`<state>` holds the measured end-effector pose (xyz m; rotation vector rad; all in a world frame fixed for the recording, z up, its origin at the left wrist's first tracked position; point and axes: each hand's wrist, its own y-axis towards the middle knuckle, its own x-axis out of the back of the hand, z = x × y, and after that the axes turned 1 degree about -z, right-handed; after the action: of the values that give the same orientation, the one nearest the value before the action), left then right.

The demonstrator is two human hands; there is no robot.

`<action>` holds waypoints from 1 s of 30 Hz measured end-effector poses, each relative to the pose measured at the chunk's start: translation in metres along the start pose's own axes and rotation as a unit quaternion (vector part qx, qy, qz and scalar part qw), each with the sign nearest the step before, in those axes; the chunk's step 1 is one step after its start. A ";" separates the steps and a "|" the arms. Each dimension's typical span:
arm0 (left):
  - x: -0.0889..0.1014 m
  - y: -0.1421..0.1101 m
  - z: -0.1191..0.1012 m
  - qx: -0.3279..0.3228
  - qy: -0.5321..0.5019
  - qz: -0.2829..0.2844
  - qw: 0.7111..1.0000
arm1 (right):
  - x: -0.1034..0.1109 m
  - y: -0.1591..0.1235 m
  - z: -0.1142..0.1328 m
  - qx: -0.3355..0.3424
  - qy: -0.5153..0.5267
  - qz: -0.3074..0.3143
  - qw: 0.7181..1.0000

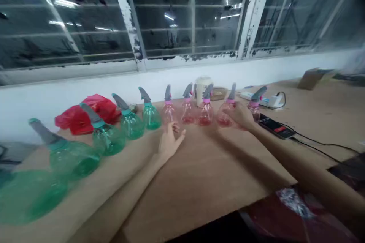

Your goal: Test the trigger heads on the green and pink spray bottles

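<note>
A row of spray bottles stands on the table. Those on the left are green, including a green spray bottle [151,117]; those on the right are pink, all with grey trigger heads. My right hand [242,115] grips the body of a pink spray bottle [224,115], its fingers on the bottle's right side. Just right of that hand is another pink spray bottle [254,110], partly hidden. My left hand [169,141] is in front of the leftmost pink spray bottle [169,111], fingers loosely bent and thumb apart, with nothing visible in it.
Behind the green bottles lies a red plastic bag [97,110]. A pale canister [203,83] stands behind the pink ones. At the right are a phone [275,126] with cables, a power strip [264,100] and a cardboard piece [310,79]. The table [205,190] ends at a near edge; windows rise behind.
</note>
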<state>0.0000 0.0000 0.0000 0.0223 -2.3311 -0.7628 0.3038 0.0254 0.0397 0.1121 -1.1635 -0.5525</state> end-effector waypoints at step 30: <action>0.026 -0.015 -0.126 -0.012 -0.183 0.062 0.981 | 0.007 -0.174 0.082 0.265 0.387 0.106 0.877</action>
<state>0.0541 -0.0838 0.0833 -0.2958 -2.6378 -0.7852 0.1712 -0.1117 0.0163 0.6159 -0.4936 0.0468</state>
